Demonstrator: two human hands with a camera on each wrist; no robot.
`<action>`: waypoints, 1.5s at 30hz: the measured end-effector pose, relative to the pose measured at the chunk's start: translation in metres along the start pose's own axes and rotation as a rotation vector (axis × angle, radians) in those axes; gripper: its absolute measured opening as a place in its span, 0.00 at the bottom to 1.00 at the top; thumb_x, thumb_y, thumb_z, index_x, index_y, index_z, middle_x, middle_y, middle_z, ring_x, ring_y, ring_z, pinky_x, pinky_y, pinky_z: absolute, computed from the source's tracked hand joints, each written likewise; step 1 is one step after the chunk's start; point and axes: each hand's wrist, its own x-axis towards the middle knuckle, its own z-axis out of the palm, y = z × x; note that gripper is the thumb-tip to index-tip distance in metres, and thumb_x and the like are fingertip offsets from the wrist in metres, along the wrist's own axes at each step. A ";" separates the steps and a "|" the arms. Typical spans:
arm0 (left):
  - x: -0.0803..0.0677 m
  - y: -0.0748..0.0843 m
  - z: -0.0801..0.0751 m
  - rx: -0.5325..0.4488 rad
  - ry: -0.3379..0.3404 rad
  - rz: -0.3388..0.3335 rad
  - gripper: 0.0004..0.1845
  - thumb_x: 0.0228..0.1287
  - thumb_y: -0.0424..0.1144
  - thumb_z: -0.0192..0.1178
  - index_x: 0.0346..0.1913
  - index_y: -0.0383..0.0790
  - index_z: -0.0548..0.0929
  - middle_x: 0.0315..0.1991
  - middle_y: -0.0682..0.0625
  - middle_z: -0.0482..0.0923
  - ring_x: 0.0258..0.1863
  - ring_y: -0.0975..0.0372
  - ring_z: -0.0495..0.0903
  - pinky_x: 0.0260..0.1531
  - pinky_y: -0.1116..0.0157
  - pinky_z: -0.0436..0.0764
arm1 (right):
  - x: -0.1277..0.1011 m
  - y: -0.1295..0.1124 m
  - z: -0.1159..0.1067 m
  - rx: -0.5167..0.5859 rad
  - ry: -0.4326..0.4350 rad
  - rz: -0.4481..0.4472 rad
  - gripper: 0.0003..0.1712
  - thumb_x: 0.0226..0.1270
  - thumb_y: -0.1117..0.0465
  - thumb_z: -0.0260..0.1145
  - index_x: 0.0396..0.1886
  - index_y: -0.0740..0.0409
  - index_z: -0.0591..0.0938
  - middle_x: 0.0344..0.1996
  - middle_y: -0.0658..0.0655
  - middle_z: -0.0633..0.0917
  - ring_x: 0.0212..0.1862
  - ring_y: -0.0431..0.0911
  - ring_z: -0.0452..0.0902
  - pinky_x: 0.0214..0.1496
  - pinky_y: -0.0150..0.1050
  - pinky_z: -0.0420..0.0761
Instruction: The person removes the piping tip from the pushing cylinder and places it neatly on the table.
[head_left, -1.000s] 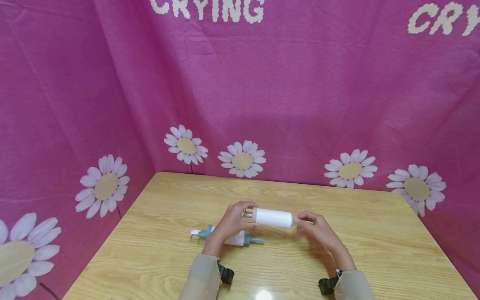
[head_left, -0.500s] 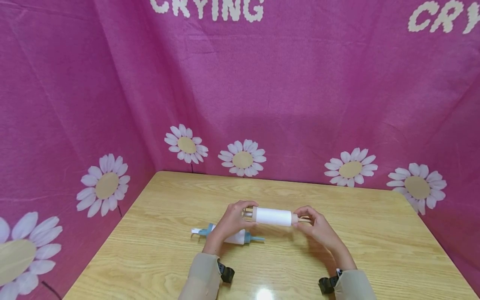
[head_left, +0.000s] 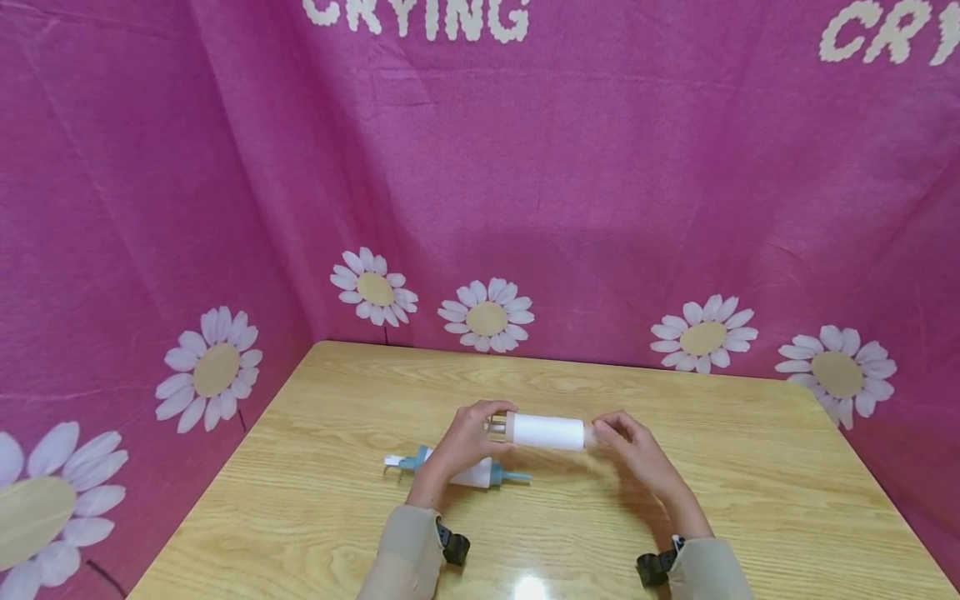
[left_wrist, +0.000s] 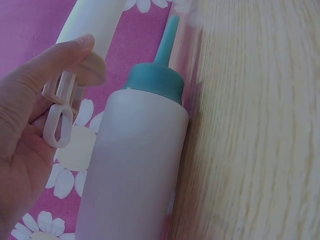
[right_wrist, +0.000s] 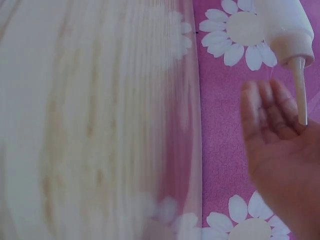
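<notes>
A white squeeze bottle [head_left: 549, 432] with beige ends is held sideways above the table. My left hand [head_left: 463, 442] grips its left end; in the left wrist view the thumb lies on the beige end, beside a pale looped piece [left_wrist: 60, 117]. From the other end points a thin beige nozzle [right_wrist: 300, 90]. My right hand [head_left: 637, 454] is beside that nozzle, its fingers fairly straight in the right wrist view and not wrapped round it; whether they touch it I cannot tell. A second bottle, white with teal ends and a teal nozzle [head_left: 472, 475], lies on the table, partly behind my left forearm.
The wooden table [head_left: 750, 467] has its far edge against a magenta cloth [head_left: 585, 183] printed with daisies and white letters. More cloth hangs at the left side. A black camera [head_left: 453, 547] is strapped to my left wrist, another [head_left: 656, 568] to my right.
My right hand's fingers have shifted about the beige nozzle end, exposing the nozzle half a second ago and covering it now in the head view. My left hand and the teal-ended bottle stay put.
</notes>
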 end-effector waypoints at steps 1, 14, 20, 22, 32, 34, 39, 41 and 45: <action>0.000 0.000 0.000 -0.005 -0.001 -0.002 0.27 0.53 0.37 0.74 0.58 0.44 0.80 0.56 0.44 0.81 0.50 0.55 0.79 0.49 0.56 0.82 | 0.001 0.000 0.000 0.002 -0.001 0.027 0.26 0.77 0.49 0.53 0.56 0.68 0.76 0.43 0.59 0.82 0.44 0.40 0.77 0.49 0.36 0.79; 0.000 -0.002 0.000 -0.011 0.007 -0.019 0.28 0.52 0.38 0.74 0.59 0.44 0.79 0.57 0.45 0.80 0.50 0.55 0.78 0.50 0.55 0.81 | 0.001 0.002 0.001 0.058 -0.068 0.027 0.22 0.74 0.52 0.57 0.44 0.71 0.79 0.34 0.61 0.84 0.36 0.44 0.82 0.42 0.41 0.84; 0.000 -0.003 -0.001 -0.011 0.007 -0.025 0.28 0.52 0.38 0.74 0.58 0.46 0.79 0.57 0.45 0.80 0.50 0.55 0.78 0.49 0.55 0.82 | -0.001 0.003 0.000 0.081 -0.079 0.017 0.21 0.70 0.55 0.64 0.52 0.69 0.76 0.46 0.58 0.82 0.45 0.39 0.81 0.50 0.38 0.82; 0.000 -0.003 -0.002 -0.008 0.007 -0.025 0.27 0.52 0.38 0.74 0.57 0.46 0.79 0.56 0.45 0.80 0.49 0.55 0.78 0.48 0.55 0.82 | -0.001 0.004 0.000 0.088 -0.078 0.000 0.21 0.68 0.56 0.65 0.52 0.68 0.76 0.48 0.57 0.82 0.47 0.36 0.80 0.51 0.36 0.82; -0.001 -0.004 -0.002 -0.012 0.008 -0.033 0.27 0.52 0.38 0.75 0.57 0.47 0.80 0.57 0.45 0.80 0.50 0.55 0.78 0.49 0.55 0.81 | 0.001 0.006 0.002 0.075 -0.059 -0.085 0.22 0.64 0.59 0.70 0.54 0.64 0.76 0.48 0.53 0.82 0.49 0.35 0.79 0.50 0.35 0.82; -0.001 -0.004 -0.002 -0.009 0.010 -0.032 0.27 0.52 0.38 0.75 0.57 0.47 0.80 0.56 0.45 0.80 0.50 0.56 0.78 0.49 0.55 0.81 | 0.000 0.006 0.002 0.075 -0.059 -0.092 0.22 0.63 0.59 0.70 0.54 0.63 0.76 0.49 0.55 0.81 0.49 0.35 0.78 0.49 0.36 0.83; -0.001 -0.003 -0.003 -0.018 0.016 -0.042 0.28 0.52 0.38 0.75 0.57 0.48 0.80 0.56 0.46 0.81 0.49 0.56 0.78 0.49 0.56 0.81 | 0.000 0.003 0.002 0.063 -0.047 -0.089 0.23 0.67 0.59 0.66 0.57 0.65 0.74 0.54 0.61 0.79 0.50 0.32 0.76 0.51 0.34 0.81; -0.001 -0.003 -0.003 -0.024 0.018 -0.047 0.28 0.51 0.38 0.75 0.57 0.48 0.80 0.56 0.46 0.81 0.49 0.56 0.78 0.49 0.56 0.82 | 0.001 0.001 0.002 0.063 -0.030 -0.059 0.23 0.72 0.56 0.61 0.59 0.67 0.73 0.55 0.63 0.78 0.49 0.33 0.76 0.52 0.34 0.80; -0.001 -0.003 -0.002 -0.039 0.016 -0.054 0.28 0.52 0.37 0.75 0.58 0.49 0.80 0.56 0.46 0.81 0.49 0.56 0.78 0.49 0.55 0.81 | 0.002 -0.002 0.002 0.060 -0.021 0.024 0.28 0.79 0.49 0.49 0.55 0.73 0.75 0.44 0.62 0.83 0.43 0.38 0.79 0.49 0.38 0.82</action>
